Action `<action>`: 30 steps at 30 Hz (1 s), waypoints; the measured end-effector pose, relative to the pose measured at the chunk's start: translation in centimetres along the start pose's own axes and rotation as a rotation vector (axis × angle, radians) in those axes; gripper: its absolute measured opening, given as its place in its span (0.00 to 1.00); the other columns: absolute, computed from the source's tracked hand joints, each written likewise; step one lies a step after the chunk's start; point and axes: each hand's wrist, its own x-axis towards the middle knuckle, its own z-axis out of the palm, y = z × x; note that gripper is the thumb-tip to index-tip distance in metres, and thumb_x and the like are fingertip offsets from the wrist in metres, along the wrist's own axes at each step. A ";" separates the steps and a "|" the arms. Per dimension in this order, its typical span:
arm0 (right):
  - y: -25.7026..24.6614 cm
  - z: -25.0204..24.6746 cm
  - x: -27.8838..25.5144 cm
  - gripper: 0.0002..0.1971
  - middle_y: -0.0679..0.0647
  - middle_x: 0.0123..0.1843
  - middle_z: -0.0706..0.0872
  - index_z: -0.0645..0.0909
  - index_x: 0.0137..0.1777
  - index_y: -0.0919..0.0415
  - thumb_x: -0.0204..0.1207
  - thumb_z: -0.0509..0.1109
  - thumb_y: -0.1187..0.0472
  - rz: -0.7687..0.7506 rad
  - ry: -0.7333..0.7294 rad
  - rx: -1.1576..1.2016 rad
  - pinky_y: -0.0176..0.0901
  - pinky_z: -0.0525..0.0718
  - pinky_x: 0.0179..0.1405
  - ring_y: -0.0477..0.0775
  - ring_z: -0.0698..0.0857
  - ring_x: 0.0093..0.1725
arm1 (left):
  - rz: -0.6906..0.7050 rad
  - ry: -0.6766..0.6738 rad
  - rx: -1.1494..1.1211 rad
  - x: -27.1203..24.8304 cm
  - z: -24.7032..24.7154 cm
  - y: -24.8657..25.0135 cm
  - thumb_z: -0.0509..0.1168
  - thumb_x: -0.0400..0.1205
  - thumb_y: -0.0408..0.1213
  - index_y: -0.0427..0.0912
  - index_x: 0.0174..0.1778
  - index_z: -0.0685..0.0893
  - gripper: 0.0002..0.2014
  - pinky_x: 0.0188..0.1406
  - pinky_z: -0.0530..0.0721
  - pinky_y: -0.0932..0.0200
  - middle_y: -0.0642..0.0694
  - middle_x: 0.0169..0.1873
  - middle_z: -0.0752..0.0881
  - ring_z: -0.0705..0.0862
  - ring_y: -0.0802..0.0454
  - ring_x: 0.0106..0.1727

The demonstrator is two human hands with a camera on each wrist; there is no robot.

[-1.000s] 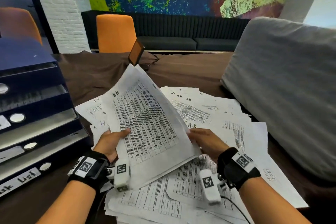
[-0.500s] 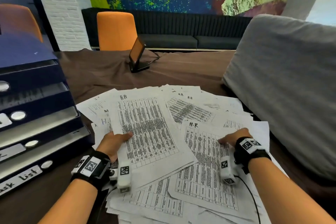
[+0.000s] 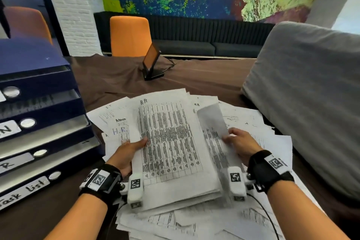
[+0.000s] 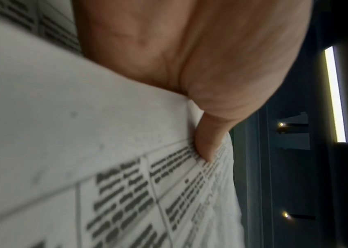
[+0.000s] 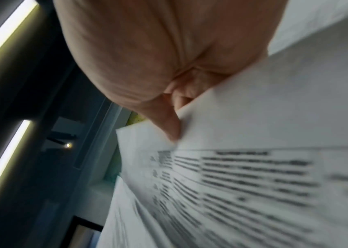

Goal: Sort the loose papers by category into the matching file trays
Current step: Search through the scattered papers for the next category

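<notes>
Both hands hold paper above the pile. Left hand (image 3: 124, 157) grips the left edge of a stack (image 3: 171, 142) headed "H.R", thumb on the printed table, fingers underneath; the left wrist view shows the thumb (image 4: 208, 144) pressed on the print. Right hand (image 3: 240, 143) pinches a single sheet (image 3: 212, 121) at the stack's right edge, at 3 o'clock from the left hand; the sheet's top curls up with its blank side showing. Under both, loose papers (image 3: 243, 218) spread across the brown counter (image 3: 204, 78). File trays (image 3: 44, 122) stand stacked at 9 o'clock from the stack, their front labels partly cut off; the lowest reads "Task list". A grey cushion (image 3: 311, 93) lies at 3 o'clock, touching the papers' edge. A small tilted screen (image 3: 151, 63) stands at 12 o'clock, well apart, before an orange chair (image 3: 129, 35).
</notes>
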 end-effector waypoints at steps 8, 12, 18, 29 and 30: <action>-1.5 5.8 -0.2 0.25 0.59 0.60 0.90 0.85 0.67 0.60 0.84 0.63 0.41 0.004 -0.228 0.357 0.56 0.85 0.61 0.61 0.89 0.59 | 0.096 0.036 0.075 1.4 -1.1 -0.8 0.86 0.64 0.49 0.42 0.77 0.75 0.46 0.73 0.76 0.29 0.38 0.69 0.85 0.83 0.36 0.70; -2.7 6.7 -1.0 0.14 0.55 0.51 0.93 0.86 0.59 0.61 0.76 0.78 0.57 -0.160 -0.252 -0.059 0.64 0.86 0.62 0.58 0.92 0.52 | 0.387 0.193 0.152 -2.1 2.4 3.3 0.80 0.72 0.37 0.48 0.77 0.73 0.37 0.70 0.80 0.41 0.47 0.64 0.87 0.85 0.45 0.65; -7.7 8.0 -4.5 0.03 0.62 0.51 0.92 0.88 0.49 0.56 0.80 0.73 0.62 -0.564 -0.189 0.070 0.57 0.89 0.55 0.60 0.91 0.52 | 0.641 0.026 -0.041 -6.7 4.1 9.3 0.85 0.65 0.42 0.36 0.71 0.79 0.39 0.63 0.85 0.39 0.37 0.61 0.89 0.88 0.38 0.63; -5.7 7.3 -4.5 0.12 0.46 0.54 0.92 0.86 0.55 0.46 0.78 0.76 0.65 -0.519 -0.340 -0.124 0.41 0.86 0.58 0.44 0.90 0.55 | 0.482 -0.119 0.372 -5.9 1.8 8.0 0.86 0.43 0.66 0.44 0.52 0.91 0.44 0.66 0.84 0.43 0.46 0.53 0.93 0.91 0.49 0.56; -5.7 7.2 -4.5 0.11 0.46 0.53 0.92 0.86 0.55 0.46 0.78 0.75 0.63 -0.512 -0.341 -0.141 0.39 0.87 0.57 0.44 0.90 0.54 | 0.500 -0.093 0.394 -5.8 2.1 7.8 0.85 0.46 0.67 0.44 0.52 0.91 0.43 0.67 0.83 0.41 0.45 0.53 0.93 0.91 0.47 0.57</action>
